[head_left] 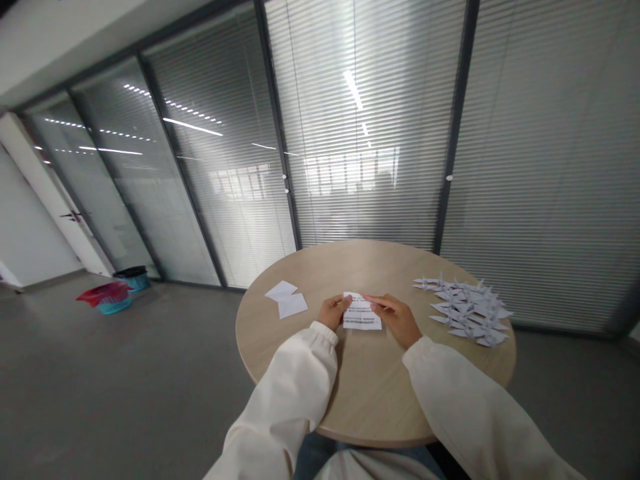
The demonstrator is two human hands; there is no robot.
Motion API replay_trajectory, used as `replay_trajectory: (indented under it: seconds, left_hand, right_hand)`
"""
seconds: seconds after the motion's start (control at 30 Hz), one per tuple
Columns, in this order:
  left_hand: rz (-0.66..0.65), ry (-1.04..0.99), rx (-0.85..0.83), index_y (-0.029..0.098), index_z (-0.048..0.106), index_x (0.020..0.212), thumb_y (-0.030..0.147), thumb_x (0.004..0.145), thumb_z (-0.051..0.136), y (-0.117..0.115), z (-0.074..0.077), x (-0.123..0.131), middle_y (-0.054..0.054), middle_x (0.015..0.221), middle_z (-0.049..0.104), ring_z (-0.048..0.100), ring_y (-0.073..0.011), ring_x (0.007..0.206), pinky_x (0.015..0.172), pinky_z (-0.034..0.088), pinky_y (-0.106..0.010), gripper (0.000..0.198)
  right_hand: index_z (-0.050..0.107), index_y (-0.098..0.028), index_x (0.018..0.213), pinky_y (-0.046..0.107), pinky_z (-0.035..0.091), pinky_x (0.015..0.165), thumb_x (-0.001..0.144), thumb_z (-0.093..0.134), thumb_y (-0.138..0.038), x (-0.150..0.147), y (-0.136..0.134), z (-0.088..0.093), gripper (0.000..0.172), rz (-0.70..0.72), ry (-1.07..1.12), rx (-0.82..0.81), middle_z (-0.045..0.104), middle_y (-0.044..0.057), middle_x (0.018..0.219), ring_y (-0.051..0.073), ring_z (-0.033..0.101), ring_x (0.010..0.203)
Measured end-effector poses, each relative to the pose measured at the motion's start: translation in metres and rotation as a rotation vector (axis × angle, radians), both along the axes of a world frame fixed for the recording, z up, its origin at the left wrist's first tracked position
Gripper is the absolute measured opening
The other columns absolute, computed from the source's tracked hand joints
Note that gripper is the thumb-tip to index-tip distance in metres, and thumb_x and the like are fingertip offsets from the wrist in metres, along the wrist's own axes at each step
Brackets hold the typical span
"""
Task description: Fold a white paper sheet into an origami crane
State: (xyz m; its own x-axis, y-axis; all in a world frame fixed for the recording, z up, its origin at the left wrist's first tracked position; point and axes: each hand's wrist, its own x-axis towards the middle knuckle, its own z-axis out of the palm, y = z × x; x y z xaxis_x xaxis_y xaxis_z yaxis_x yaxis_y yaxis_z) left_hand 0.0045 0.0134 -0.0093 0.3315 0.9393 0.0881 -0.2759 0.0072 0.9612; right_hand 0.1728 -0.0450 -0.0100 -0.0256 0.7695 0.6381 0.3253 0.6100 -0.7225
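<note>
The round wooden bench has open room along its near edge. Paper cranes heap near its right rim, and two blank slips lie left. The left hand pinches a printed sheet; the right hand's fingers touch it, grip unclear.

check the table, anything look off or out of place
The two white paper squares on the round wooden table lie askew, overlapping at a corner, not squared up. The paper cranes lie heaped loosely.
</note>
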Motion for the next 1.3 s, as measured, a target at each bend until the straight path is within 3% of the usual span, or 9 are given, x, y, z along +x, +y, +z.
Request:
replay_trajectory:
  seconds: [0.43, 0.67, 0.97, 1.3]
  left_hand:
    - [0.06, 0.048, 0.037, 0.01, 0.063, 0.064, 0.045, 0.058, 0.071, 0.0, 0.002, -0.002, -0.004, 0.056, 0.064, 0.058, -0.0146, 0.05, 0.049, 0.044, -0.025, 0.036]
    - [0.016, 0.026, 0.002, 0.009, 0.066, 0.079, 0.039, 0.051, 0.077, -0.002, 0.003, 0.0, -0.008, 0.068, 0.068, 0.062, -0.0177, 0.059, 0.058, 0.049, -0.03, 0.043]
    - [0.051, 0.058, 0.018, 0.009, 0.067, 0.076, 0.037, 0.05, 0.078, -0.007, 0.006, 0.001, -0.007, 0.066, 0.068, 0.062, -0.0168, 0.058, 0.06, 0.049, -0.029, 0.04]
    - [-0.079, -0.04, -0.062, 0.008, 0.065, 0.074, 0.036, 0.056, 0.075, -0.012, 0.012, 0.0, -0.008, 0.067, 0.068, 0.062, -0.017, 0.059, 0.061, 0.048, -0.029, 0.035]
  right_hand:
    - [0.068, -0.025, 0.1, 0.024, 0.043, 0.059, 0.083, 0.05, -0.021, -0.004, -0.007, 0.006, 0.026, -0.114, -0.132, 0.112, 0.056, 0.002, 0.07, 0.013, 0.053, 0.065]
    - [0.068, -0.024, 0.101, 0.024, 0.045, 0.062, 0.083, 0.05, -0.022, -0.004, -0.005, 0.005, 0.026, -0.082, -0.082, 0.077, 0.062, 0.004, 0.079, 0.014, 0.056, 0.071]
    - [0.066, -0.023, 0.106, 0.025, 0.046, 0.064, 0.085, 0.048, -0.029, -0.004, -0.004, 0.003, 0.028, -0.032, -0.085, 0.037, 0.063, 0.005, 0.082, 0.014, 0.056, 0.074]
    - [0.068, -0.024, 0.101, 0.024, 0.044, 0.06, 0.084, 0.049, -0.024, -0.003, -0.007, 0.008, 0.025, -0.049, -0.097, 0.127, 0.061, 0.004, 0.074, 0.014, 0.055, 0.068]
